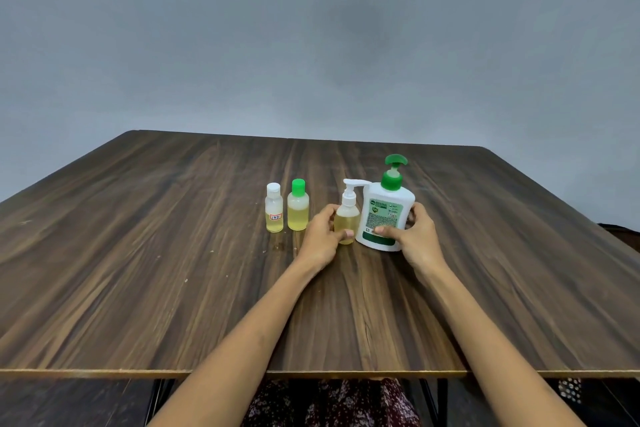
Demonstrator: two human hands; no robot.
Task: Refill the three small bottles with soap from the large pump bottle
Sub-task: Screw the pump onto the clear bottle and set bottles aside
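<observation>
The large white pump bottle point(386, 210) with a green pump head stands on the wooden table point(173, 253), right of centre. My right hand point(414, 236) grips its lower body from the right. Touching its left side is a small clear bottle with a white pump top point(347, 215), holding yellow soap; my left hand point(322, 239) wraps around it. Further left stand a small green-capped bottle point(298, 205) and a small white-capped bottle point(274, 208) with a red-edged label. Both have their caps on and hold yellow liquid.
The table's near edge point(311, 374) runs across the bottom of the view, with patterned fabric on my lap below it. A plain grey wall rises behind the table's far edge. Something dark sits past the table's right edge point(620, 229).
</observation>
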